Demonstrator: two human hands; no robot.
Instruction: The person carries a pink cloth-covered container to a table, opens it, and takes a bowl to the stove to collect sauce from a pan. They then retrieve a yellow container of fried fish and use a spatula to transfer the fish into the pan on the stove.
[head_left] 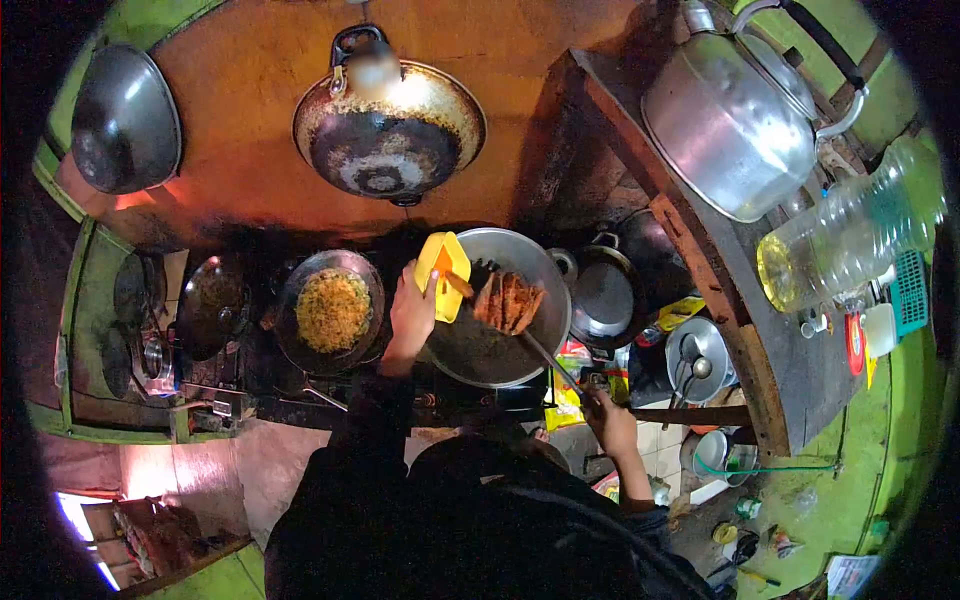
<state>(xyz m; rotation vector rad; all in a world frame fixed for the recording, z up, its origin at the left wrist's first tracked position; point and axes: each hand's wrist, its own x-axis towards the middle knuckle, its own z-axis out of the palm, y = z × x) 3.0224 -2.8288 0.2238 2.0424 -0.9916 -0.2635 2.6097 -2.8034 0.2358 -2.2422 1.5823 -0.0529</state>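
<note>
My left hand (411,316) is closed around a yellow plastic container (447,306), tipped on its side at the left rim of a large metal wok (470,362). Something orange-brown shows inside the container. My right hand (612,424) grips the long metal handle of a cooking spatula (556,366), which reaches into the wok. Brown fried pieces (508,303) lie bunched at the spatula's far end, which they hide. Left of my left hand, a smaller pan (290,348) holds crumbly golden-orange food (333,310).
A dark lidded pan (603,290) stands right of the wok. A metal bowl with ladles (700,362) sits farther right. On the wooden shelf (700,235) are a big kettle (735,120) and an oil bottle (830,235). A blackened wok (390,130) hangs on the wall.
</note>
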